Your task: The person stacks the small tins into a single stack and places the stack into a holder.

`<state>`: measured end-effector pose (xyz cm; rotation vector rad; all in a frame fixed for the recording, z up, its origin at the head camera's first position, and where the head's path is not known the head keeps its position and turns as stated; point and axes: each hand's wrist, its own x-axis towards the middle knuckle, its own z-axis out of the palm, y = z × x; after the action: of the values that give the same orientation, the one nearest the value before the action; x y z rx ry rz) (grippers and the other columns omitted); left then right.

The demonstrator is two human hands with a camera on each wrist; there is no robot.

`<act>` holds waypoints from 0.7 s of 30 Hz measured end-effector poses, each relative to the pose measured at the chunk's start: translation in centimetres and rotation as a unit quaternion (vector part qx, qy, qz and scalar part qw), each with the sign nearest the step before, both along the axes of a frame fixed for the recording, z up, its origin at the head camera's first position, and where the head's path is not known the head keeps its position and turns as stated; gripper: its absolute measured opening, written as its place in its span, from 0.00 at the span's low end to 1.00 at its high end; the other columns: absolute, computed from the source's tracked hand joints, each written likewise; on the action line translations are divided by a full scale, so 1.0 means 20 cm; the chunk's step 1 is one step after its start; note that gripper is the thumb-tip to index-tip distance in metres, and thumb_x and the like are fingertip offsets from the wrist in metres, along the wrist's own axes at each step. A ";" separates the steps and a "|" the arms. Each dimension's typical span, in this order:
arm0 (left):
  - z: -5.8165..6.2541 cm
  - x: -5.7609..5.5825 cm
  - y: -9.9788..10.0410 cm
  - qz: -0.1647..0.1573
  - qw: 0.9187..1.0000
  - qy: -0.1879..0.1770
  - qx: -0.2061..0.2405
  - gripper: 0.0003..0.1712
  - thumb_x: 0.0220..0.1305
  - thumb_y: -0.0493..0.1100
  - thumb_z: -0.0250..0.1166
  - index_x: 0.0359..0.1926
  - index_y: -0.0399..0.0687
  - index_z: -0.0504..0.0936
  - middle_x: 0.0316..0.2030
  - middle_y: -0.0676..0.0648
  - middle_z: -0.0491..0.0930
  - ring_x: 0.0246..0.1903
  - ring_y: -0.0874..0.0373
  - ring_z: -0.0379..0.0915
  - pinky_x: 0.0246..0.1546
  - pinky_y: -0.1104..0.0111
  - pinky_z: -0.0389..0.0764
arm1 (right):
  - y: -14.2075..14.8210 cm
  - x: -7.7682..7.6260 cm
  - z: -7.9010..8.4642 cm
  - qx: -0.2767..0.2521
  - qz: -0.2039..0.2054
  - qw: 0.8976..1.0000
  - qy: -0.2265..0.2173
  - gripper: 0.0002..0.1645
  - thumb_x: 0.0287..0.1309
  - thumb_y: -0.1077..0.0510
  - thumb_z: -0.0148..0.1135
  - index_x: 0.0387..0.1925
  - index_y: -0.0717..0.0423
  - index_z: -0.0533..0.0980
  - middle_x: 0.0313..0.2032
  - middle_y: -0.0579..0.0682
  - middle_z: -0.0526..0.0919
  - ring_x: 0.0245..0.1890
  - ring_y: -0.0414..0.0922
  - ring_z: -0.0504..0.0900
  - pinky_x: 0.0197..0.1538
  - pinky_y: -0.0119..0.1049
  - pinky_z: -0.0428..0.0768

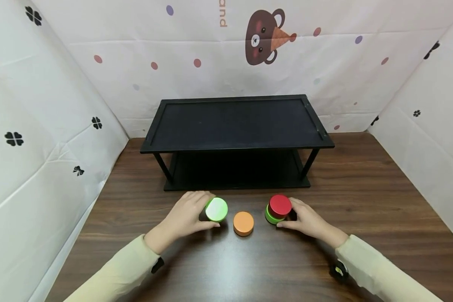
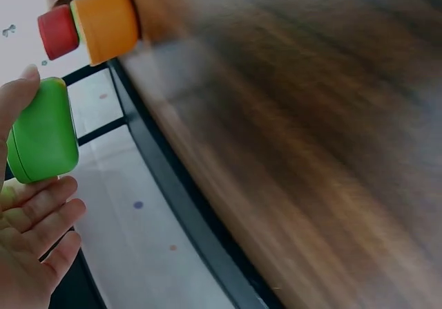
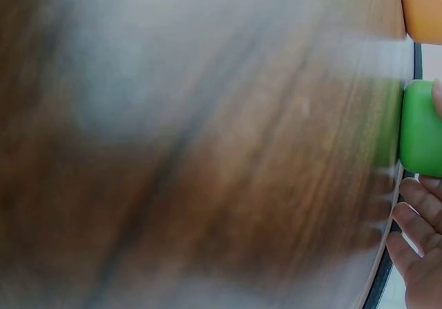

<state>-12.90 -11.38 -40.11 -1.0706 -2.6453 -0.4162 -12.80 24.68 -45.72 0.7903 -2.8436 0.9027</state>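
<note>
White printed sheets (image 1: 188, 84) on 3 sides, with dots, clovers and a sideways bear (image 1: 262, 37); lettering (image 1: 222, 12) cut off by the top edge. Below, a dark wood-grain tabletop (image 1: 226, 272), blurred across most of both wrist views. Toward the back, a black 2-tier rack (image 1: 234, 126), with the lower tier largely lost in shadow.

Grips a green pot (image 1: 217, 210) with the left hand (image 1: 190, 214), between thumb and fingers; from the left wrist, appears clear of the tabletop, with the remaining fingers lightly bent beneath and the palm cut off by the frame edge. To the right of that, near but apart, an orange pot (image 1: 243, 224), upright on the wood.

Farther right, a red pot (image 1: 280, 205) stacked on a lower green pot (image 1: 273, 217), mostly hiding the latter from above. Grasps the lower green pot from the right side with the right hand (image 1: 305, 218), thumb in front; fingertips behind the stack, out of sight. In the right wrist view, stands on the tabletop but is cut off by the frame edge. At the pale sleeves (image 1: 121, 264), 2 black devices (image 1: 338, 270), partly covered, hard to make out.
</note>
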 end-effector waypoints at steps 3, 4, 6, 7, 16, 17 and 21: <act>0.02 -0.02 0.02 -0.005 1.000 0.005 0.004 0.38 0.43 0.64 0.74 0.51 0.47 0.78 0.45 0.50 0.80 0.48 0.55 0.75 0.49 0.59 0.76 | 0.00 0.00 0.00 0.000 0.001 1.000 -0.001 0.33 0.42 0.51 0.76 0.50 0.60 0.75 0.45 0.51 0.80 0.46 0.47 0.79 0.49 0.49 0.78; 0.03 -0.02 0.03 -0.007 1.000 0.007 0.006 0.38 0.43 0.64 0.74 0.51 0.47 0.78 0.45 0.50 0.80 0.48 0.55 0.75 0.49 0.59 0.76 | 0.00 0.00 0.00 -0.001 0.001 1.000 -0.002 0.33 0.42 0.51 0.76 0.50 0.60 0.75 0.46 0.51 0.80 0.46 0.48 0.79 0.49 0.49 0.78; 0.04 -0.03 0.04 -0.012 1.000 0.008 0.011 0.38 0.42 0.64 0.74 0.51 0.47 0.78 0.45 0.50 0.80 0.48 0.55 0.75 0.48 0.59 0.76 | -0.01 -0.01 0.00 0.000 0.000 1.000 -0.006 0.34 0.43 0.50 0.76 0.51 0.61 0.75 0.47 0.52 0.80 0.47 0.49 0.79 0.50 0.50 0.78; 0.04 -0.03 0.05 -0.014 1.000 0.008 0.012 0.38 0.42 0.64 0.74 0.51 0.47 0.78 0.45 0.50 0.80 0.48 0.55 0.75 0.48 0.59 0.76 | -0.01 -0.01 0.00 0.001 0.000 1.000 -0.008 0.34 0.43 0.50 0.76 0.51 0.61 0.74 0.47 0.52 0.80 0.48 0.49 0.79 0.50 0.50 0.78; 0.08 -0.05 0.11 -0.029 0.999 0.005 0.019 0.38 0.43 0.64 0.74 0.50 0.46 0.78 0.45 0.50 0.80 0.48 0.56 0.74 0.47 0.60 0.75 | 0.00 -0.01 0.00 0.003 -0.001 1.000 -0.013 0.34 0.43 0.50 0.76 0.51 0.62 0.74 0.47 0.53 0.80 0.48 0.50 0.79 0.50 0.50 0.78; 0.08 -0.05 0.12 -0.030 0.999 0.005 0.019 0.38 0.43 0.64 0.74 0.50 0.46 0.78 0.45 0.50 0.80 0.48 0.56 0.74 0.46 0.60 0.75 | 0.00 0.00 0.00 0.003 -0.001 1.000 -0.013 0.34 0.43 0.50 0.76 0.51 0.62 0.74 0.47 0.53 0.80 0.48 0.50 0.79 0.50 0.51 0.78; 0.10 -0.05 0.15 -0.031 0.999 0.005 0.017 0.37 0.44 0.64 0.73 0.50 0.47 0.78 0.46 0.50 0.80 0.48 0.56 0.74 0.47 0.61 0.75 | -0.01 0.00 0.00 0.004 -0.003 1.000 -0.013 0.34 0.43 0.51 0.76 0.51 0.63 0.74 0.47 0.55 0.80 0.48 0.52 0.79 0.50 0.51 0.78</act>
<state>-13.90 -8.46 -38.10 -1.1432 -2.5921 -0.4652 -12.77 24.54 -45.64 0.7768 -2.8712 0.9077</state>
